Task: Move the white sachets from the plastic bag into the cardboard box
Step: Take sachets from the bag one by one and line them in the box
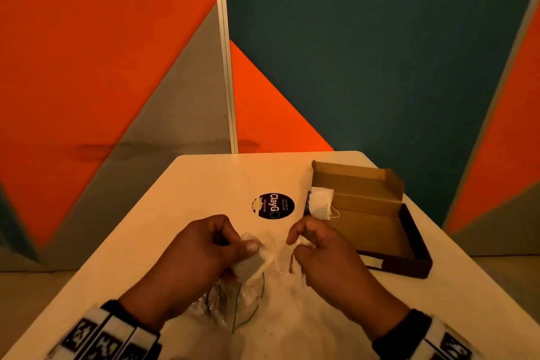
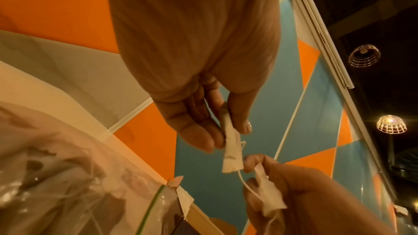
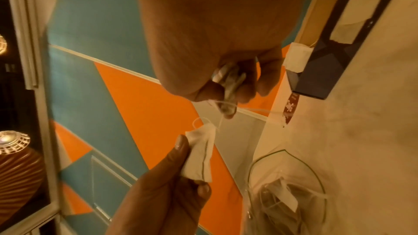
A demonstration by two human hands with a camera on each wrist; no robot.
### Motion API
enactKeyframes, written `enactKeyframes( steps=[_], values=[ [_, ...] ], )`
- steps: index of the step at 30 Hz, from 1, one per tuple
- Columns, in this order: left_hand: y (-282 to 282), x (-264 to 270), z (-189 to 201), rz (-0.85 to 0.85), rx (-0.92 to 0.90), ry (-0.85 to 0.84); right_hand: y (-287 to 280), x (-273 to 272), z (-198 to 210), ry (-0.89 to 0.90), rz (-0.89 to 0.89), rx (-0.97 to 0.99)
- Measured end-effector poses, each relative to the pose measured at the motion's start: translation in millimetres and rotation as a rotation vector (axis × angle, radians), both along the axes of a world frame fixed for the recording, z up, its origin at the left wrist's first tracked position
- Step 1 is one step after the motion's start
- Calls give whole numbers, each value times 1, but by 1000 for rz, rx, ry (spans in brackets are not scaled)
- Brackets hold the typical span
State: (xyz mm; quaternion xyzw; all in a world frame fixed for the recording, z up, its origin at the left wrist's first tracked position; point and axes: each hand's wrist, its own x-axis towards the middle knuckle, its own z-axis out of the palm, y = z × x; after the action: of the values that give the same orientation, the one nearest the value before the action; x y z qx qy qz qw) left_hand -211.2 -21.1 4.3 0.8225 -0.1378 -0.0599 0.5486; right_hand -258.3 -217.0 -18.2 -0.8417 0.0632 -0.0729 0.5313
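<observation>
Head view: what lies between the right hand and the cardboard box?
In the head view, a white sachet draped over the cardboard box's near-left wall sits just beyond the right hand; otherwise only bare table.

Two bare hands, left hand (image 1: 201, 251) and right hand (image 1: 324, 254), short unpainted nails, black cuff at each wrist, white band on left wrist (image 1: 108, 336) with black square-patterned markers, blurred, seemingly matching band on right wrist (image 1: 447, 342)
</observation>
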Motion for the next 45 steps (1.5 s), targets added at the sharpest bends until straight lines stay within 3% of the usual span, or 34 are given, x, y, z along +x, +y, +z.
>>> enactKeyframes(
  steps=[5, 10, 17, 23, 28, 32, 38, 45],
  values=[
    [1, 0, 2, -8, 66, -44, 1, 0, 7, -87, -26, 4],
    [2, -1, 8, -73, 173, -90, 8, -2, 16, 33, 163, -236],
    [14, 5, 8, -225, 442, -179, -4, 2, 16, 41, 215, -453],
    [37, 12, 13, -222, 417, -95, -32, 5, 14, 22, 213, -321],
    [63, 39, 20, -54, 465, -128, -48, 17, 8, 40, 111, -344],
    [58, 46, 17, -36, 557, -182, -43, 30, 3, 22, 36, -362],
    [13, 26, 16, -182, 621, -289, 4, 29, 10, -10, 302, -380],
    [19, 24, 14, -219, 593, -256, -10, 25, 12, 25, 323, -271]
  ],
)
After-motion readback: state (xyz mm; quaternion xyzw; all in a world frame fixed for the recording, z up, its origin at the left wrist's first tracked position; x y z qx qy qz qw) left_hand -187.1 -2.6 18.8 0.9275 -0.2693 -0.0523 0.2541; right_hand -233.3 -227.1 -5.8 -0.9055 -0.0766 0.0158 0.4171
